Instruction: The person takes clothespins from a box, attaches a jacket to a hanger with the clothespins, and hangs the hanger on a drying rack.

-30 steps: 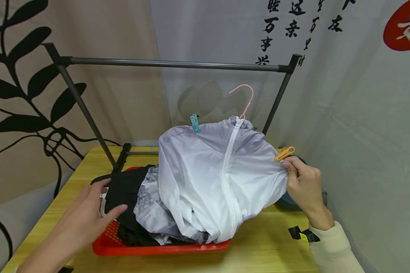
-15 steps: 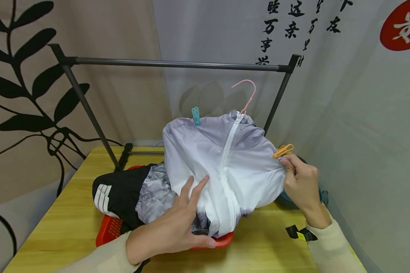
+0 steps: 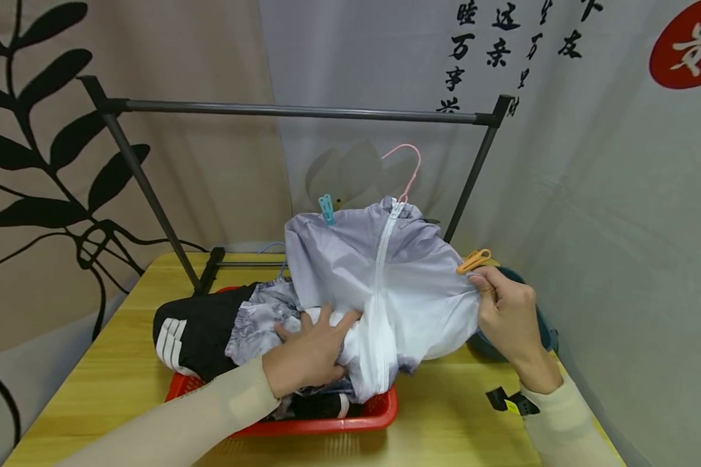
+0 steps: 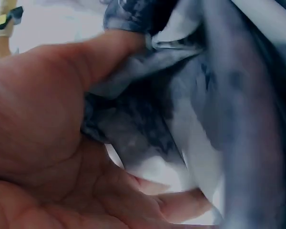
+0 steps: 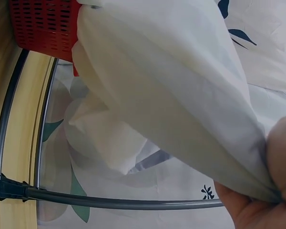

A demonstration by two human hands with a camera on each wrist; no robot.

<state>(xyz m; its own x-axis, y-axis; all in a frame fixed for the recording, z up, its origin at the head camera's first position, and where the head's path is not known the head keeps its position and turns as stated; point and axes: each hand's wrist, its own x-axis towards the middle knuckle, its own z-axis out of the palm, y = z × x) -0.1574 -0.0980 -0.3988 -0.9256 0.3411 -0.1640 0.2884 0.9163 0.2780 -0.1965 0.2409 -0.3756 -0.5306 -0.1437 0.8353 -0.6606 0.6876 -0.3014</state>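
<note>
The left forearm slants in from the lower left, its hand (image 3: 312,353) spread against the lower front of the pale jacket (image 3: 420,279), which is held up partly over the red basket (image 3: 380,418), a pink hanger (image 3: 418,165) poking from its collar. The right hand (image 3: 508,318), its forearm angled up from below, pinches the jacket's outer edge between thumb and fingers, just below an orange clip (image 3: 473,261).

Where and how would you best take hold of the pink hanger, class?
Probably pinch the pink hanger by its stem, just above the collar of the jacket, coming from the right: the thin stem rises bare there, and the hook curves over with its open tip pointing left.
</note>
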